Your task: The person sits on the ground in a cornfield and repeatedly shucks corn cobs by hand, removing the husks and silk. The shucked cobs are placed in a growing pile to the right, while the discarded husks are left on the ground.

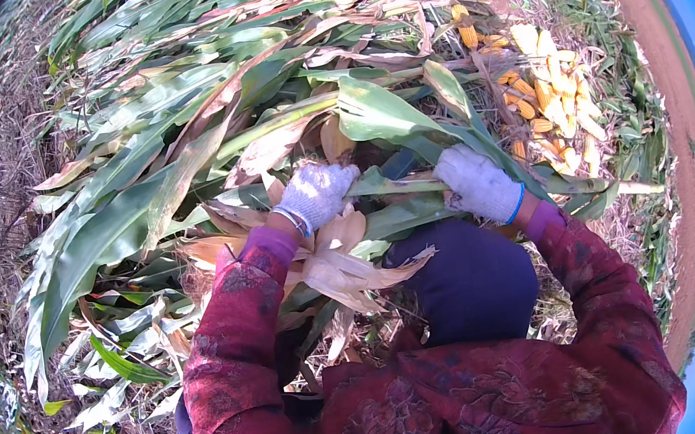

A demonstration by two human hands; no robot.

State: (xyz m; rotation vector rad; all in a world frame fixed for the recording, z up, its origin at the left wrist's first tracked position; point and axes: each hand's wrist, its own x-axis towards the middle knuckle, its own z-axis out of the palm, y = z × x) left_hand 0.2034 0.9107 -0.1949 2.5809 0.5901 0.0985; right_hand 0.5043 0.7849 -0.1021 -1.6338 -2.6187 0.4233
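Both my hands wear white knitted gloves over a cut corn stalk [400, 187] that lies crosswise before me. My left hand [319, 195] is closed at the stalk's left part, beside dry husks; what lies inside its fingers is hidden. My right hand [479, 184] grips the stalk farther right, near a broad green corn leaf [382, 111]. Peeled-back dry corn husks [344, 264] hang below my left hand, over my dark-clad knee [471, 279]. A brownish husk-covered ear [336, 141] shows just above my left hand.
Cut corn stalks with long leaves [167, 95] cover the ground ahead and to the left. A pile of husked yellow corn ears [558, 94] lies at the right, with a few ears [465, 27] beyond it. Bare reddish soil [669, 68] runs along the far right.
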